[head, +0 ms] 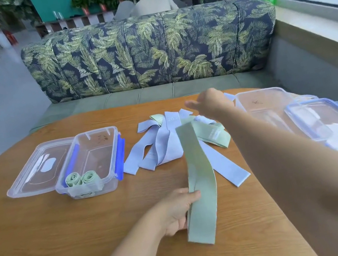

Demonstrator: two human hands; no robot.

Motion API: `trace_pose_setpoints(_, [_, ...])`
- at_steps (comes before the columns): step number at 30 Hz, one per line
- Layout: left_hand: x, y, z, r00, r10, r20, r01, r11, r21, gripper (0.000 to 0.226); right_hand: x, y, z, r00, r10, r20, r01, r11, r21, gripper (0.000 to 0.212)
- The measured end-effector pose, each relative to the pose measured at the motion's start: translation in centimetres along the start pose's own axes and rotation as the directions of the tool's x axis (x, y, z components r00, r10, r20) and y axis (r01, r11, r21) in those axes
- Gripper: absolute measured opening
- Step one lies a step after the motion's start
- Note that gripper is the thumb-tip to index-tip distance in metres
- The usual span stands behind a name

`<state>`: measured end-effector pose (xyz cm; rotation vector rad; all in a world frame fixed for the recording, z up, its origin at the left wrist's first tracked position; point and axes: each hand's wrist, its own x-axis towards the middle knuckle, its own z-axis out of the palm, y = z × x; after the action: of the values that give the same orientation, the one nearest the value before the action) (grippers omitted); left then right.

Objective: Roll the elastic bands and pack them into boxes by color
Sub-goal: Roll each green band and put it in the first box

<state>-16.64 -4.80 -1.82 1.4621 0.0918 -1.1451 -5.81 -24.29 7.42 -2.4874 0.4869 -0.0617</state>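
- On the table (90,227), my left hand (178,209) has its fingers (192,196) closed around a green band (199,181), which hangs loose and unrolled, its far end trailing onto the pile of bands (162,147)
- My right hand (211,103) reaches over that pile with fingers spread, holding nothing
- Two green rolls (82,179) sit in the left box (93,163); the right box (262,109) looks empty
- Risk: the springy band may uncoil if I roll it slackly, or drag lilac bands along as I pull it free

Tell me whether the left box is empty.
Not empty: the left box holds two rolled green bands at its near end.
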Motion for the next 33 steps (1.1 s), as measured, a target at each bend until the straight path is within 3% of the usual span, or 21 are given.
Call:
trace_pose_setpoints(2, [0.5,0.2,0.1,0.995,-0.036,-0.096,0.035,0.999,-0.013,0.026,0.4,1.0,0.6,0.999,0.041,-0.020,-0.040,0.998,0.049,0.044])
trace_pose_setpoints(5, [0.6,0.7,0.6,0.982,-0.009,-0.187,0.021,0.998,0.062,0.021,0.3,2.9,2.0,0.995,0.082,0.050,-0.087,0.988,0.126,0.025])
trace_pose_setpoints(7, [0.4,0.7,0.7,0.969,0.037,-0.245,0.004,0.986,0.166,0.018,-1.0,3.9,2.6,0.984,0.131,0.120,-0.150,0.976,0.160,0.025])
trace_pose_setpoints(8, [0.1,0.8,0.7,0.954,0.076,-0.290,0.013,0.955,0.295,0.018,-2.0,4.4,2.7,0.975,0.160,0.154,-0.188,0.965,0.183,0.023])
trace_pose_setpoints(10, [-0.2,0.9,0.2,0.896,0.184,-0.404,0.125,0.769,0.627,0.033,-3.9,5.6,3.1,0.948,0.205,0.243,-0.268,0.926,0.265,0.017])
trace_pose_setpoints(11, [-0.2,0.9,-0.1,0.856,0.247,-0.454,0.181,0.679,0.712,0.039,-4.9,6.2,3.4,0.934,0.219,0.282,-0.304,0.903,0.305,0.015])
trace_pose_setpoints(12, [-0.1,0.9,-0.3,0.820,0.302,-0.486,0.183,0.667,0.723,0.039,-5.9,6.6,3.8,0.922,0.233,0.308,-0.337,0.877,0.344,0.014])
trace_pose_setpoints(14, [0.4,0.7,-0.5,0.798,0.323,-0.509,0.043,0.812,0.583,0.034,-7.8,7.0,4.6,0.901,0.270,0.340,-0.398,0.828,0.396,0.008])
trace_pose_setpoints(16, [0.8,0.6,0.2,0.817,0.265,-0.513,-0.106,0.942,0.318,0.029,-9.4,7.2,5.3,0.890,0.293,0.350,-0.428,0.802,0.416,0.004])
trace_pose_setpoints(19, [1.3,0.2,2.0,0.869,0.154,-0.470,-0.142,0.988,0.061,0.015,-11.4,7.2,6.3,0.880,0.270,0.390,-0.434,0.790,0.434,0.018])
trace_pose_setpoints(21, [1.5,0.2,2.5,0.862,0.145,-0.486,-0.157,0.987,0.016,0.014,-12.0,7.4,6.9,0.892,0.296,0.342,-0.436,0.764,0.475,0.012])
trace_pose_setpoints(25, [1.4,0.8,1.5,0.801,0.164,-0.576,-0.198,0.980,0.003,0.022,-12.4,8.3,7.3,0.925,0.313,0.213,-0.379,0.761,0.527,0.037])
trace_pose_setpoints(30, [1.7,1.3,1.3,0.818,0.148,-0.555,-0.195,0.980,-0.027,0.016,-12.7,7.9,7.2,0.937,0.236,0.258,-0.344,0.754,0.559,0.039])
trace_pose_setpoints(33, [2.3,1.2,0.9,0.807,0.167,-0.566,-0.203,0.979,-0.001,0.023,-13.0,8.0,7.6,0.948,0.231,0.220,-0.318,0.752,0.578,0.039])
